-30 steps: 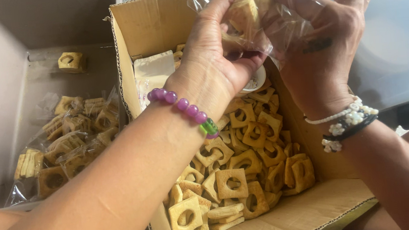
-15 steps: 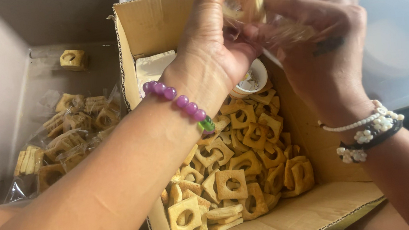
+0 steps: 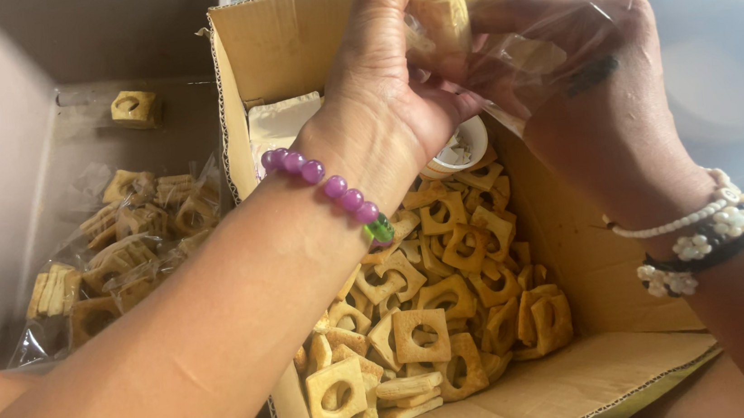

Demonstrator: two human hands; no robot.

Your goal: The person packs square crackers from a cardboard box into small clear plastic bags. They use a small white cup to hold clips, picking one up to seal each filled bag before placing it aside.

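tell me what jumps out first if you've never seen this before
The eye lands first on the cardboard box at centre, heaped with square, hole-cut biscuits. Above it, at the top, the left hand and right hand hold a clear plastic bag with a few biscuits inside. A purple bead bracelet stands out on the left wrist, and filled bags of biscuits lie to the left of the box.
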